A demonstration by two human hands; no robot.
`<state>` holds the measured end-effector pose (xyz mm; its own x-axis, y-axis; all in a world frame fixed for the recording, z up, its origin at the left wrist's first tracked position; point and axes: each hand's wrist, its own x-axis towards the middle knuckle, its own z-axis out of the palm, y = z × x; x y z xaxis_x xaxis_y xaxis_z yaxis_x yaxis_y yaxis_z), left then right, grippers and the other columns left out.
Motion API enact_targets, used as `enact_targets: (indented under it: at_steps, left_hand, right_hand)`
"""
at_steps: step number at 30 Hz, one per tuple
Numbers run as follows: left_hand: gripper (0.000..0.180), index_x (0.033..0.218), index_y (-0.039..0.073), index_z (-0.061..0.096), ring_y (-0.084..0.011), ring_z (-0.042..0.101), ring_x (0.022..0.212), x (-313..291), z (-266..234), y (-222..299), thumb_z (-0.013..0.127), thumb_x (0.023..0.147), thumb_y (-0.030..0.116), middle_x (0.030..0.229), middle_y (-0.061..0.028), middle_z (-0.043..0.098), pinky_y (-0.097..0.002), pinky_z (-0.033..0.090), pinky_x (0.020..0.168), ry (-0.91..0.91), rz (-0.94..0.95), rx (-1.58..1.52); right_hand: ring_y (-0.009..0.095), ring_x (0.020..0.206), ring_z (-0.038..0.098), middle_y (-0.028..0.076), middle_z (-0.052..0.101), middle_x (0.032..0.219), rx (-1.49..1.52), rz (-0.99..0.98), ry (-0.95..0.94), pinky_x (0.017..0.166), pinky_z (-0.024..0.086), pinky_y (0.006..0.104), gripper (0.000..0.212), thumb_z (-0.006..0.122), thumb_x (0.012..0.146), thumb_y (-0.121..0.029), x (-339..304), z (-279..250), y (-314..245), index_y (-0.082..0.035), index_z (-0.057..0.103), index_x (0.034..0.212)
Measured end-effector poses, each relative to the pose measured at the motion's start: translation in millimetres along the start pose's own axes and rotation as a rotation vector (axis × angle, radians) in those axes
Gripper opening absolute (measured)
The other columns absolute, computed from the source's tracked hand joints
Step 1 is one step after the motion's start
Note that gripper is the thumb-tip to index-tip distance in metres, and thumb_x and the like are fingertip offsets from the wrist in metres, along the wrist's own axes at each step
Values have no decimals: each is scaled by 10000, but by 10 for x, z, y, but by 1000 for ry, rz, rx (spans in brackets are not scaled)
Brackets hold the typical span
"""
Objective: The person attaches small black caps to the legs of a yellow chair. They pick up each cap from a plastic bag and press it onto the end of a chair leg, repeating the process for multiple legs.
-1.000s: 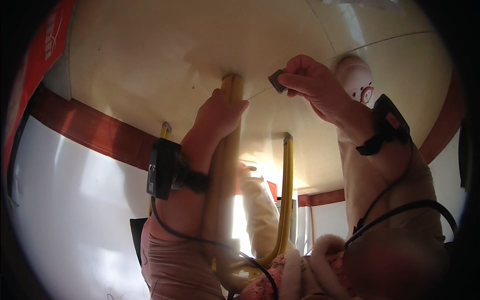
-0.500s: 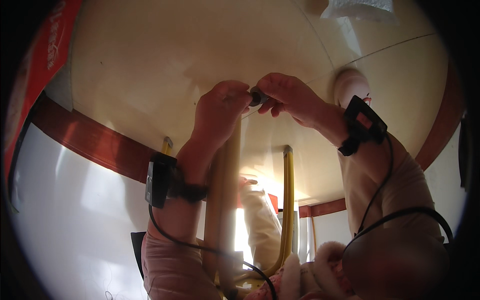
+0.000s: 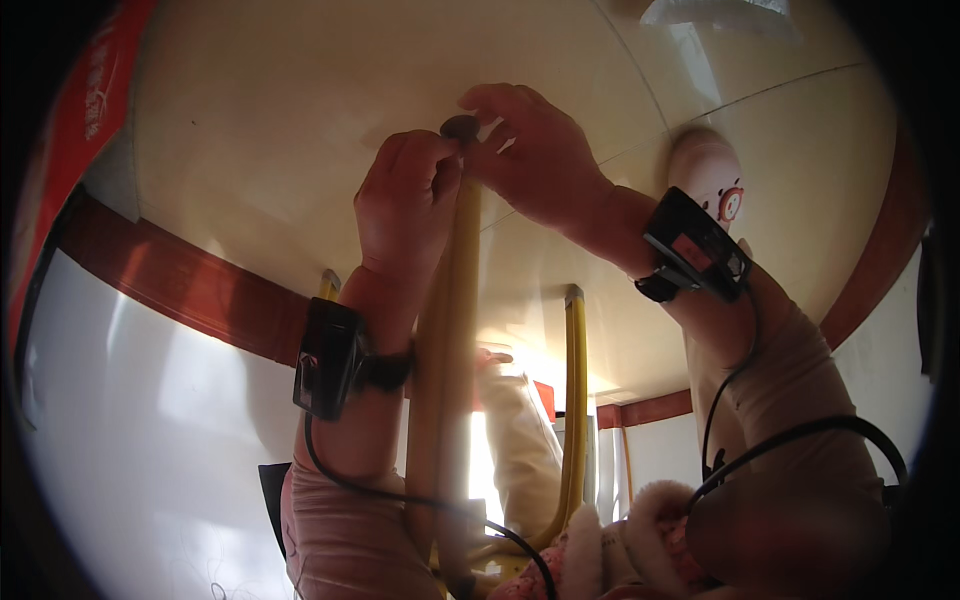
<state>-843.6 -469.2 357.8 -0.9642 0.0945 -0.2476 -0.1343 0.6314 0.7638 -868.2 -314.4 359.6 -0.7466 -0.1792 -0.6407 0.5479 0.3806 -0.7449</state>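
Observation:
A small dark round cap [image 3: 460, 128] sits at the far tip of a yellow tube [image 3: 447, 330], which rises from my lap between my arms. Whether the cap is fitted onto the tube or just held against it, I cannot tell. On its near left side, my left hand [image 3: 405, 200] is closed, thumb and fingers pinching at the cap. From the right, my right hand [image 3: 535, 155] curls round the same spot, its lower fingers and thumb against the cap and tube tip. The right index finger arches above the cap with a gap below it.
Another yellow tube [image 3: 575, 380] with a grey end stands right of the first, and a third yellow tip [image 3: 330, 285] shows behind my left forearm. A pink shoe [image 3: 703, 165] rests on the tiled floor [image 3: 290, 110]. Clear plastic packaging [image 3: 720, 14] lies at the far right; a red box [image 3: 85, 110] stands left.
Both hands have moved away from me and left, taking the dark cap from beside the tube to its tip. The right index finger has lifted off the cap.

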Motion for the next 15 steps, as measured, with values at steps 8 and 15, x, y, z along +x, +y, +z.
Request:
enact_targets:
  at_steps: [8, 15]
  left_hand:
    - [188, 941, 103, 552, -286, 620, 762, 67, 67, 8, 656, 816, 197, 847, -59, 608, -384, 509, 646, -89, -287, 146]
    - [246, 953, 79, 548, -297, 642, 820, 5, -87, 26, 620, 851, 291, 859, -104, 662, -393, 499, 706, -282, -587, 147]
  right_hand:
    - [299, 785, 606, 141, 595, 927, -120, -48, 72, 708, 496, 373, 204, 541, 831, -180, 81, 182, 26, -81, 631, 985]
    - [301, 770, 619, 132, 626, 868, -188, -14, -46, 694, 503, 368, 167, 543, 832, -171, -20, 215, 84, -89, 648, 932]
